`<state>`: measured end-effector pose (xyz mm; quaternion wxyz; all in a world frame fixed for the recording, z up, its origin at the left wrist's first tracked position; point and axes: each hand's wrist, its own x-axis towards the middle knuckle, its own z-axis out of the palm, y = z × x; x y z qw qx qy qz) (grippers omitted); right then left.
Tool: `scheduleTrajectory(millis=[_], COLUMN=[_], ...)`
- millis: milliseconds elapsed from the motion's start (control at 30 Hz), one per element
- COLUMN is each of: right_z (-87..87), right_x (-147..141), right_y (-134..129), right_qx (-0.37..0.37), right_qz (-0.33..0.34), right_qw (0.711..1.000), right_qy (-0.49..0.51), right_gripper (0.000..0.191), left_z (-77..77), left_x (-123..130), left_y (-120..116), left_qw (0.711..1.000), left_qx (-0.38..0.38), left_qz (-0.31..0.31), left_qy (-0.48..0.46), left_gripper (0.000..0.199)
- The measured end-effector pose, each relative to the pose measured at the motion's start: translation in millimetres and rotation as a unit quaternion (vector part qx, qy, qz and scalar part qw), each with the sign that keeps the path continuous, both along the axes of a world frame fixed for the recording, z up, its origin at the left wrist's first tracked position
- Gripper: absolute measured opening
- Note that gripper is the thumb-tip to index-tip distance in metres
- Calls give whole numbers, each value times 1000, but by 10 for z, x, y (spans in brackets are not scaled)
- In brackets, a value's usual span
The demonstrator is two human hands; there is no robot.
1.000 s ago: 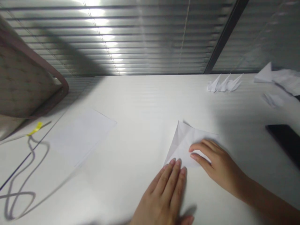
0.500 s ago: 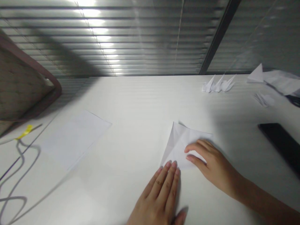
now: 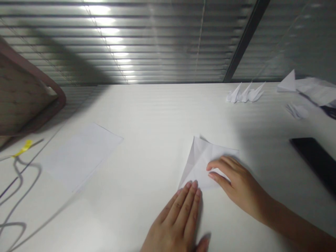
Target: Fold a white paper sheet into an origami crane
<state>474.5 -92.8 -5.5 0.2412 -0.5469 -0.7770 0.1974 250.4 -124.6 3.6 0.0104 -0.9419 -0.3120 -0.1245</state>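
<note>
A white sheet of paper with crease lines [image 3: 203, 157] lies on the table in front of me, its far edge slightly lifted. My left hand [image 3: 178, 217] rests flat, fingers stretched out together, with the fingertips on the paper's near left corner. Over the right part of the same sheet is my right hand [image 3: 233, 180]. Its thumb and index finger are curved towards each other, a small gap between their tips, and white paper shows in that gap. The hand's other fingers are mostly hidden behind the index finger.
Several small folded paper figures [image 3: 245, 93] stand at the back right. Nearby are more folded paper [image 3: 287, 82] and a small paper piece [image 3: 296, 111]. A black phone [image 3: 315, 161] lies right. Another white sheet [image 3: 84, 155], grey cable [image 3: 34, 183] and a bag [image 3: 26, 94] are left.
Both hands and the creased paper are almost unchanged. The view has shifted slightly, so things at the left appear a little further left.
</note>
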Motion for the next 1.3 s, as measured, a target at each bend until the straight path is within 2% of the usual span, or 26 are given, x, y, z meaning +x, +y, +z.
scheduleTrajectory(millis=[267, 467, 600, 833, 1033, 1300], right_z=[-2, -7, -9, -8, 0, -8], right_x=[13, 12, 6, 8, 5, 10], right_y=[1, 4, 6, 11, 14, 17], right_qx=[5, 7, 10, 14, 21, 24], right_qz=[0, 0, -2, -2, -5, -4], right_qw=[1000, 1000, 1000, 1000, 1000, 1000], right_qy=[-1, -7, -9, -11, -14, -20], right_gripper=[9, 8, 8, 10, 10, 10], left_z=[74, -52, -100, -51, -7, 18], left_x=[38, 189, 269, 316, 359, 388], left_y=[30, -51, -96, -83, -42, -101], left_qw=[1000, 998, 998, 998, 996, 997], left_qx=[-11, 35, 22, 28, 67, 30], left_qz=[15, 41, 50, 54, 63, 71], left_qy=[-10, -22, -24, -4, 3, 23], left_gripper=[46, 46, 43, 54, 53, 64])
